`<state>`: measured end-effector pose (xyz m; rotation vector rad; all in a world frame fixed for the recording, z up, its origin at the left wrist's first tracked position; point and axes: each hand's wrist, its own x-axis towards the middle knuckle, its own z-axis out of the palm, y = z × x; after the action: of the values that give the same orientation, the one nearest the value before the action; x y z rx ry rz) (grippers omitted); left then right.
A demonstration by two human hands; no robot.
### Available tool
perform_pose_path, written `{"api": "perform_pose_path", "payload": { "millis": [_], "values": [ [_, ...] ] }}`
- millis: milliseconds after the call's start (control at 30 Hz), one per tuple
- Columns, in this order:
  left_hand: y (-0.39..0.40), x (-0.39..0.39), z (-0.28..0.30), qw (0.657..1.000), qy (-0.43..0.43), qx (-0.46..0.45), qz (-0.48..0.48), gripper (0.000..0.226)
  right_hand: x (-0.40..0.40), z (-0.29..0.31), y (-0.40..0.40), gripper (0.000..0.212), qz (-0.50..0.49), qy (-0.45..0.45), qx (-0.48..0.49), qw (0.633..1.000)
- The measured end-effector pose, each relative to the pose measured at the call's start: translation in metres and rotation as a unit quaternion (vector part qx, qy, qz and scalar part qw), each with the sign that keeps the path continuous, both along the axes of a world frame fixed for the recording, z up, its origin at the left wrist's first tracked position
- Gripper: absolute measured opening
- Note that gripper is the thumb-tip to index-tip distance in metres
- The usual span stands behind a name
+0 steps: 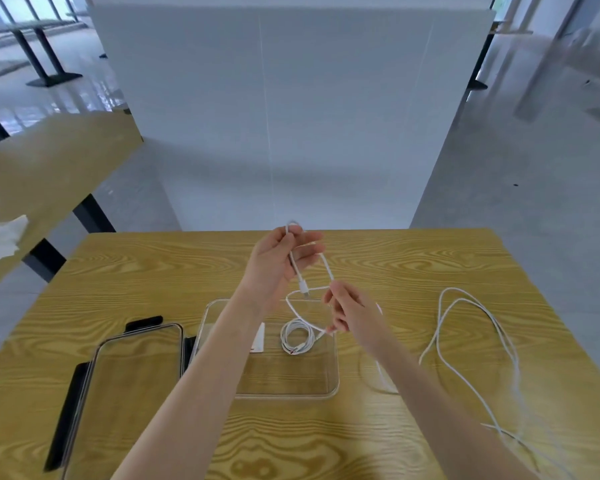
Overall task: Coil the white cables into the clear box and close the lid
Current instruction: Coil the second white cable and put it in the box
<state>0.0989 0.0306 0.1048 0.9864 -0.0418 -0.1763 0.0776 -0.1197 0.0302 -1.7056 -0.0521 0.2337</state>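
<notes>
The clear box (331, 393) stands open at the middle of the wooden table. A small coiled white cable (297, 336) lies inside it near the back. Above the box my left hand (281, 261) pinches a second white cable (328, 268) near its plug end, which hangs down. My right hand (352, 311) grips the same cable lower down, and a loop runs between the two hands. A third white cable (465, 341) lies loose in long loops on the table at the right. The clear lid (132, 379) with black clips lies flat left of the box.
A white card (258, 337) lies inside the box by my left forearm. A white partition (291, 116) stands behind the table's far edge. Another wooden table (49, 168) with crumpled white paper (0, 239) sits at the left.
</notes>
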Motion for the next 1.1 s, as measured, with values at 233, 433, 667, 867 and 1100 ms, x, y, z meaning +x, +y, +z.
{"api": "perform_pose_path", "payload": {
  "millis": [233,433,667,867,1100],
  "values": [
    [-0.006,0.017,-0.021,0.994,0.038,-0.069,0.075,0.026,-0.006,0.028,0.016,0.040,0.167,-0.131,-0.355,0.911],
    [-0.010,0.005,-0.037,0.980,-0.020,0.195,0.044,0.021,-0.003,0.057,0.006,0.027,0.197,-0.091,-0.328,0.919],
    [-0.017,-0.017,-0.039,0.946,-0.019,0.305,-0.106,0.026,0.016,0.083,-0.020,0.014,0.114,-0.146,-0.275,0.943],
    [-0.018,-0.018,-0.030,0.969,0.076,0.027,-0.232,0.034,0.032,0.070,-0.033,0.019,0.033,-0.097,-0.046,0.994],
    [-0.018,0.006,-0.020,0.958,0.137,-0.241,-0.079,0.026,0.019,0.019,-0.023,0.025,-0.035,0.043,0.072,0.996]
  ]
}}
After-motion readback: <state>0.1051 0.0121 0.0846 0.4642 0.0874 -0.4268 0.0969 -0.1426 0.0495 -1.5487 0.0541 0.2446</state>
